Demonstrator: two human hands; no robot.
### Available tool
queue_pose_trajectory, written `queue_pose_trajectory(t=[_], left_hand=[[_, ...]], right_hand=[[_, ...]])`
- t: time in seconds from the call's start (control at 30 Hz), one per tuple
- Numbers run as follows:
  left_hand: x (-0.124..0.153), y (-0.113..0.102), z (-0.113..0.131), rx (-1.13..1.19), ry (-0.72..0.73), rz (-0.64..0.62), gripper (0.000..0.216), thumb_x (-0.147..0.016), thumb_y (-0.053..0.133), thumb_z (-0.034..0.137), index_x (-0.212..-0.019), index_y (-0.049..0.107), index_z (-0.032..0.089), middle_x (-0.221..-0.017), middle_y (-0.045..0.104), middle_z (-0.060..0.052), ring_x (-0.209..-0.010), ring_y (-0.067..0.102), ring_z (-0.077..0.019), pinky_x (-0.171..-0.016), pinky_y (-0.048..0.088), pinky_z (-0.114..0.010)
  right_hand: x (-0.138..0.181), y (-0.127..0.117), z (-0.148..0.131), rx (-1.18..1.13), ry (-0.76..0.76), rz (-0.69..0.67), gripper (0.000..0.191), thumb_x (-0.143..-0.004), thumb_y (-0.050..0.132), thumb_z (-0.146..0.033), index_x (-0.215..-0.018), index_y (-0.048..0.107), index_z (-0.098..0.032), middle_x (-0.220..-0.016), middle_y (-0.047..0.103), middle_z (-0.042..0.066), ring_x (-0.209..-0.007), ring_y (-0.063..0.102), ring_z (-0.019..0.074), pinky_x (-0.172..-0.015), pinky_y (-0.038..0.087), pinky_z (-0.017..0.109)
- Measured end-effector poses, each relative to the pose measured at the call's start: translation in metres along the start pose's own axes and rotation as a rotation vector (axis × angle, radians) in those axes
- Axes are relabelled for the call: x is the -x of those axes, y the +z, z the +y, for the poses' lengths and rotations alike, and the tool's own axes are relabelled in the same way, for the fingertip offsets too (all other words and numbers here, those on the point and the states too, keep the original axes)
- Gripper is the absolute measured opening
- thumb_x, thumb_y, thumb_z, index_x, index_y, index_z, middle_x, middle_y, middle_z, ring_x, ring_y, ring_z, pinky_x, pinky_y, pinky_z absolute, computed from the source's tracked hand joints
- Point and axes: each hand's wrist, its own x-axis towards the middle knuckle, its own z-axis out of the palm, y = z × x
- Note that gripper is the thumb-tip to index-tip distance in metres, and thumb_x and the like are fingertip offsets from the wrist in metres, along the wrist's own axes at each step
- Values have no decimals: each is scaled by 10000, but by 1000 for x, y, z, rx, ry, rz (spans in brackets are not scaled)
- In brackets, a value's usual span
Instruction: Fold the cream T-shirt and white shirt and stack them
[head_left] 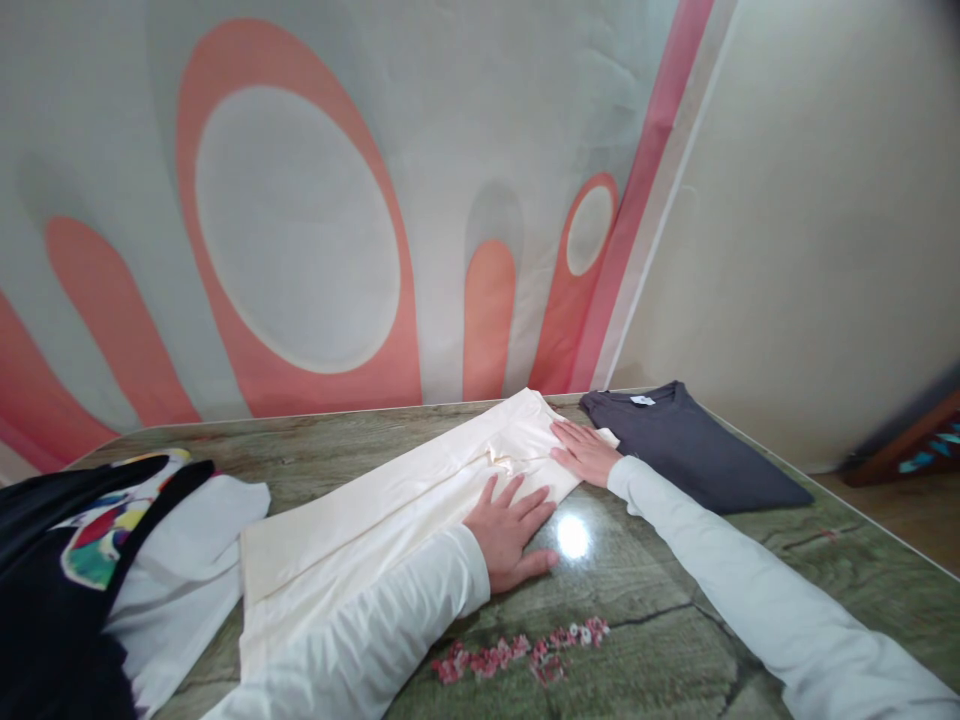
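A: Where's the cream garment (330, 515)?
B: Lying on a slant across the tabletop (637, 620), folded into a long strip, bunching a bit near the far end.
A: Hands?
B: Left hand (514, 535) is resting palm down on its near edge, fingers spread, thumb reaching over bare tabletop. Right hand (587, 454) is lying flat at the far end, fingers extended, closer together. Neither is pinching.
A: Around it?
B: Dark grey shirt (697, 455) is lying folded just beyond the right hand, neck label (643, 400) showing. On the left, a black garment with a colourful print (45, 570) and a white cloth (202, 550) are heaping up beside the cream strip.
A: Surface, room?
B: Wood-grain top, showing pink blossoms (487, 660) and reflecting a lamp spot (573, 537). Grey-and-coral backdrop (442, 150) is standing behind; plain wall (795, 250) is running along the right.
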Motion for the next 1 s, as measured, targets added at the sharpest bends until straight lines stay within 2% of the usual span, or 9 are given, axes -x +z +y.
queue_pose_trajectory(t=[0.17,0.3,0.4,0.53,0.73,0.83,0.93,1.0], left_hand=[[6,3,10,-39,-96,-27,718,-790,212,670,-1369,200,245,-1440,145,-32,-1280,21,-394,-956,21,-637],[30,1,7,-54,-225,-39,745,-790,201,676,-1362,240,200,-1437,141,-83,-1288,65,-366,-996,90,-572],[57,-3,-3,-66,-278,-54,746,-807,206,653,-1356,253,151,-1433,140,-109,-1295,127,-306,-1030,140,-480],[99,-6,-10,-103,-260,-48,712,-824,239,623,-1363,233,157,-1436,136,-79,-1303,142,-236,-1055,149,-396],[163,-3,0,-191,-252,52,628,-826,237,623,-1358,227,288,-1426,196,-18,-1298,143,-279,-1040,111,-497],[190,-1,11,-224,-271,103,650,-807,264,641,-1363,196,310,-1418,217,-12,-1290,160,-304,-1027,115,-526],[213,0,18,-224,-299,128,677,-789,297,651,-1366,184,318,-1408,240,-15,-1283,176,-321,-1021,128,-531],[227,-1,14,-201,-310,131,662,-801,307,630,-1370,168,322,-1405,245,-6,-1282,197,-300,-1027,170,-491]], right_hand=[[2,2,-3,41,48,-62,659,-843,128,-578,-1368,227,-193,-1422,231,44,-1301,180,221,-1055,157,423],[2,0,-2,39,59,-93,681,-836,115,-591,-1377,202,-187,-1427,214,41,-1306,163,219,-1058,150,434],[2,1,-2,37,54,-102,694,-831,112,-599,-1379,195,-181,-1427,216,43,-1307,159,217,-1060,145,439],[2,3,0,36,47,-101,697,-829,109,-604,-1378,195,-185,-1427,213,48,-1309,154,215,-1061,139,438],[-7,8,3,38,12,-106,695,-827,126,-605,-1382,183,-190,-1427,216,49,-1310,149,220,-1065,134,428],[-18,9,3,25,-12,-116,694,-824,135,-608,-1381,186,-197,-1427,218,48,-1310,145,227,-1064,134,434],[-29,9,2,15,-40,-121,692,-823,148,-610,-1378,198,-201,-1426,218,47,-1309,148,226,-1067,125,437],[-35,10,1,7,-58,-123,693,-821,158,-613,-1377,206,-202,-1426,218,42,-1310,146,226,-1068,127,435]])
